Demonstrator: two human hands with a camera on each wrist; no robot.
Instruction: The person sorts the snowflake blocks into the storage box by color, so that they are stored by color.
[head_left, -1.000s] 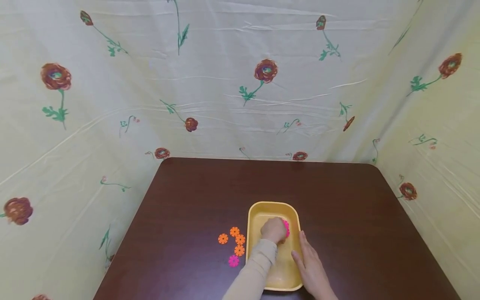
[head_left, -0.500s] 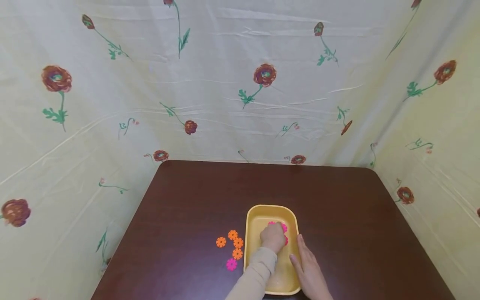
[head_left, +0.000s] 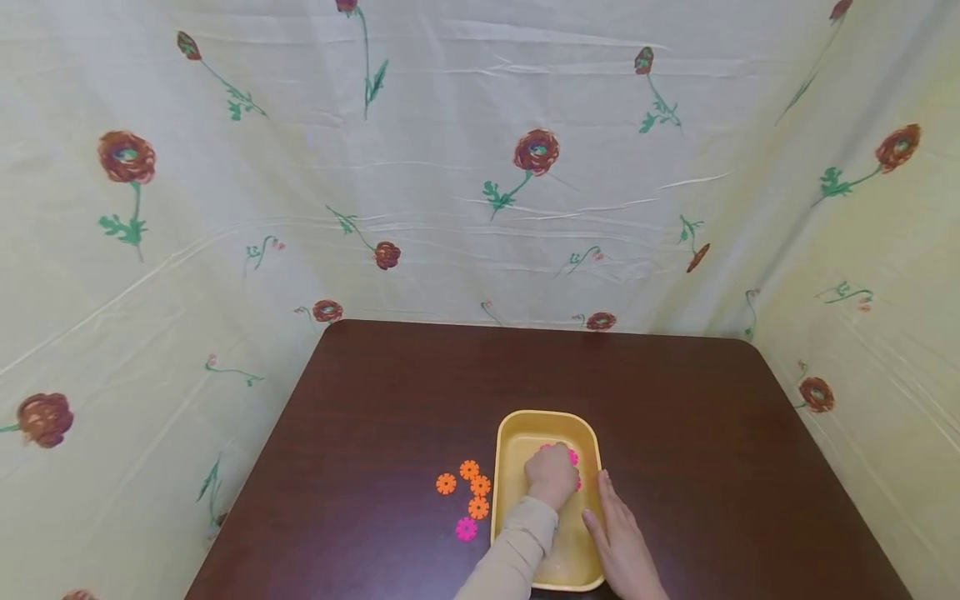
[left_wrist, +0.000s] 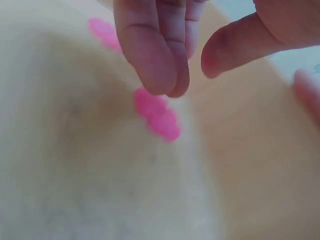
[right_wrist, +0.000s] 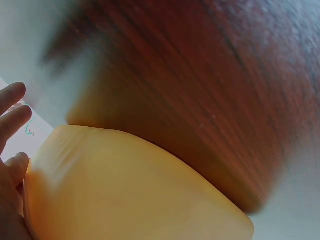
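We see the left hand (head_left: 552, 476) inside the shallow yellow plastic tray (head_left: 512, 437), which sits on the dark brown wooden table (head_left: 675, 400); in the left wrist view its fingers (left_wrist: 155, 55) hang bent just above a pink flower-shaped plastic disc (left_wrist: 157, 114) lying on the tray floor, with the thumb (left_wrist: 235, 47) apart from them and nothing pinched between, so the hand is loosely open; a second pink disc (left_wrist: 102, 31) lies farther back in the tray, blurred. From the head camera, pink pieces (head_left: 573, 457) show past the knuckles at the tray's far right part; half a second ago they showed in much the same spot, while a second ago only one pink edge peeked out beside the hand, which then sat a little higher in the tray.

The right hand (head_left: 619, 537) lies flat with straight fingers along the tray's right rim, touching it, holding nothing; its place against the tray matches both earlier frames; the right wrist view shows the tray's outer wall (right_wrist: 135, 195) close up and fingertips (right_wrist: 12, 107) at the left edge.

Left of the tray, on the table, four orange flower-shaped discs (head_left: 470, 485) lie in a loose cluster, with one pink flower-shaped disc (head_left: 467, 528) just nearer to us; none has shifted relative to the tray. A floral-printed cream cloth (head_left: 450, 167) hangs behind and beside the table.
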